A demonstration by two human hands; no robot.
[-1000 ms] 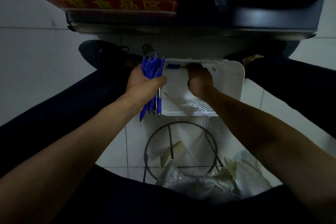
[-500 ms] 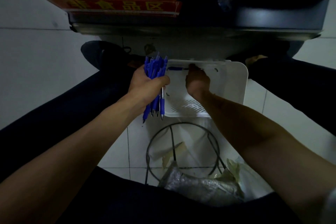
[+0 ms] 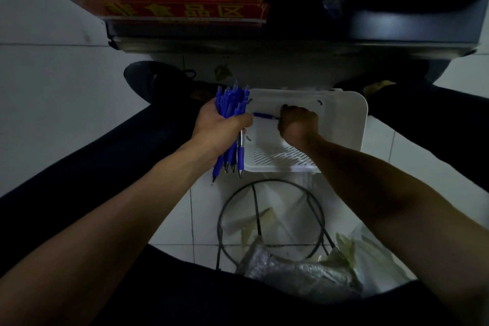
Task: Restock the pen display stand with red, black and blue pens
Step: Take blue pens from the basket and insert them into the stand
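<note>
Fingers of the left hand (image 3: 222,128) curl tight round a bundle of blue pens (image 3: 230,103), tips pointing down, just left of a white slotted basket (image 3: 346,119), over which the right hand (image 3: 299,124) pinches a single blue pen (image 3: 263,115) held sideways toward the bundle.

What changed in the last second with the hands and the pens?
The right hand, pinching the single blue pen, drew it slightly back from the far wall of the white basket, toward the person. The left hand still grips the blue pen bundle; basket unmoved.
</note>
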